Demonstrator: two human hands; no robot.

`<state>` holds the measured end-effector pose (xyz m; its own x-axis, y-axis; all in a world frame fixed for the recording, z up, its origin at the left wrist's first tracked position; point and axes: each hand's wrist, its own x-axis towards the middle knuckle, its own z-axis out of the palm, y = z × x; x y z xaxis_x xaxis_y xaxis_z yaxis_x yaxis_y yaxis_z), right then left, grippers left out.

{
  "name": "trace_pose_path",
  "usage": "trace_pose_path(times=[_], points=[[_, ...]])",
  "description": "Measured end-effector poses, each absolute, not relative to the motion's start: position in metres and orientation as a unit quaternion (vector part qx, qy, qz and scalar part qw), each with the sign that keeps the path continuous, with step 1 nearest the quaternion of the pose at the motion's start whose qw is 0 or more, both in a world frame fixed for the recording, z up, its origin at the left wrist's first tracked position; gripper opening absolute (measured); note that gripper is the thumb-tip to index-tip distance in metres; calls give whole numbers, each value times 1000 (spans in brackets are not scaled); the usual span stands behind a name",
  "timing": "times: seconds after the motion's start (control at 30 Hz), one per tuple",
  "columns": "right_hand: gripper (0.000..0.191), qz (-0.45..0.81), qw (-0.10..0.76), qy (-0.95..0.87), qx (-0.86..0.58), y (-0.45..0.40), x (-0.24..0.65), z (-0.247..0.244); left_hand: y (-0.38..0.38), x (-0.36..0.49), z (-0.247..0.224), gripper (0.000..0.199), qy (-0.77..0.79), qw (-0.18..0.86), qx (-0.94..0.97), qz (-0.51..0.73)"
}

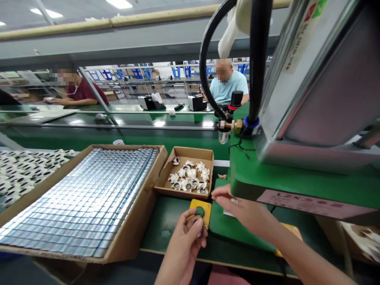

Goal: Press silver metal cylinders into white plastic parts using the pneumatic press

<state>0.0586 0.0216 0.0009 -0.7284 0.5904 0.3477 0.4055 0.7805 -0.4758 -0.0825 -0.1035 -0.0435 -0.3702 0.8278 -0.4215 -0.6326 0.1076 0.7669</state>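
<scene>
My left hand point(190, 237) is closed, its fingers curled in front of a yellow button box point(208, 217) with a green push button point(200, 211). A small dark thing seems to show between the fingertips, too unclear to name. Under the green press point(297, 186), my right hand point(234, 204) reaches in with its fingers drawn together. What it may hold is hidden; a bit of white shows just below it. Beyond both hands stands a shallow cardboard box point(184, 191) holding several small white finned parts point(191, 173) with dark round centres.
At left, a large cardboard box point(130, 221) is packed with rows of shiny metal cylinders point(80, 198). Many white parts point(20, 174) lie beyond it. A second yellow box point(291, 229) sits below my right forearm. Two people point(230, 85) sit across the green line.
</scene>
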Motion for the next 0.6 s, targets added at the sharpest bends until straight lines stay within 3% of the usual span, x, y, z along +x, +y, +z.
trace_pose_path(times=[0.23,0.33,0.6], points=[[17,384,264,-820,-333,-13,134,-11,-67,-57,-27,22,440,624,149,628],[20,403,280,-781,-385,-15,157,-14,-40,-34,-14,31,448,639,179,599],[27,370,337,-698,-513,-13,231,-28,-2,-2,12,19,338,656,128,663]])
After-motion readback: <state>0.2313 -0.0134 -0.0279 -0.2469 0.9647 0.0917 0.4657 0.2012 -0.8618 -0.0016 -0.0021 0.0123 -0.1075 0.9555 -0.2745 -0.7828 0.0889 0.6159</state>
